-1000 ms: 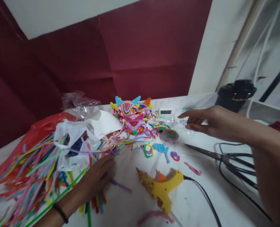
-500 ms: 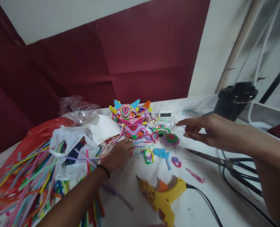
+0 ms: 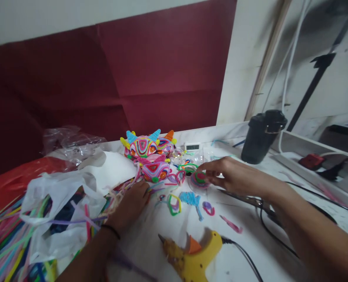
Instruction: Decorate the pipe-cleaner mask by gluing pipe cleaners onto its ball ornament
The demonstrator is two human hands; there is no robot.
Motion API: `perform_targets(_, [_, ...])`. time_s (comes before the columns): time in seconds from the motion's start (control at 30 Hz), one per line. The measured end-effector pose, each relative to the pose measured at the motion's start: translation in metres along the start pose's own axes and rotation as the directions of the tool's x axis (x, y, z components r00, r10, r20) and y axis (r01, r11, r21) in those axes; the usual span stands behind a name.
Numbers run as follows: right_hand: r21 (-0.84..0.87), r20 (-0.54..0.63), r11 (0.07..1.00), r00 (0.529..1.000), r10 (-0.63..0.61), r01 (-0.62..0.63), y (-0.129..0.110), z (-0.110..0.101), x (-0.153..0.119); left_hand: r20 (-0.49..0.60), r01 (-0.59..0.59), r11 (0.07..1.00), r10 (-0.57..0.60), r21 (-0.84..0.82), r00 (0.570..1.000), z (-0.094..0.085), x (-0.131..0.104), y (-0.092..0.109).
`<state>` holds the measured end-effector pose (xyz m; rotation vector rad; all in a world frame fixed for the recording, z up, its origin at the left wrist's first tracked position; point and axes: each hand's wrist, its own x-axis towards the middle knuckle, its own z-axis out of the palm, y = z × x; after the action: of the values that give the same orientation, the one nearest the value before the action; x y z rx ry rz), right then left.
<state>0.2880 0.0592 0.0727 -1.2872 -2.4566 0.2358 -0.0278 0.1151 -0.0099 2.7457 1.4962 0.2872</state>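
My right hand [image 3: 231,174] reaches over a round coiled disc [image 3: 198,178] in pink and green. Thumb and forefinger are apart at its edge, and the disc rests on the table. My left hand [image 3: 132,200], with a dark band at the wrist, lies low on the table with fingers loosely extended and tips partly hidden. Just beyond it sits a pink, eyed pipe-cleaner head [image 3: 154,170], with a blue-horned pipe-cleaner head [image 3: 143,147] behind. A blue wound piece [image 3: 190,198] and a green-and-yellow loop [image 3: 174,204] lie between the hands.
A yellow glue gun [image 3: 191,260] lies in front, its cord trailing right. Scissors [image 3: 244,199] lie partly under my right forearm. Pipe cleaners [image 3: 6,239] and a white plastic bag [image 3: 59,196] fill the left. A black tumbler [image 3: 259,137] and small digital display [image 3: 192,147] stand behind.
My right hand has come down and left onto the coiled disc. The left hand stays near the pink head. The camera view has shifted to the right.
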Motion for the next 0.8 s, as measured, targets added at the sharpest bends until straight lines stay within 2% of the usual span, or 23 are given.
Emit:
perform_targets(0.13, [-0.071, 0.076, 0.997, 0.996, -0.036, 0.042, -0.005, 0.017, 0.029, -0.023, 0.038, 0.999, -0.039, -0.012, 0.999, 0.003, 0.000, -0.005])
perform_targets(0.23, [-0.210, 0.182, 0.977, 0.983, 0.004, 0.035, -0.003, 0.033, 0.059, -0.024, 0.065, 0.998, -0.065, -0.004, 0.998, 0.004, 0.002, -0.007])
perform_targets(0.4, [-0.308, 0.290, 0.951, 0.955, 0.053, 0.041, -0.001, 0.059, 0.098, -0.028, 0.090, 0.996, -0.090, 0.011, 0.996, -0.004, 0.000, -0.002])
perform_targets(0.57, [-0.367, 0.337, 0.929, 0.937, 0.086, 0.046, -0.002, 0.077, 0.110, -0.022, 0.076, 0.997, -0.076, 0.015, 0.997, -0.011, -0.002, 0.002])
perform_targets(0.8, [-0.292, 0.349, 0.953, 0.937, 0.025, 0.083, 0.001, 0.083, 0.108, -0.011, 0.048, 0.998, -0.048, 0.034, 0.999, -0.014, -0.002, 0.002])
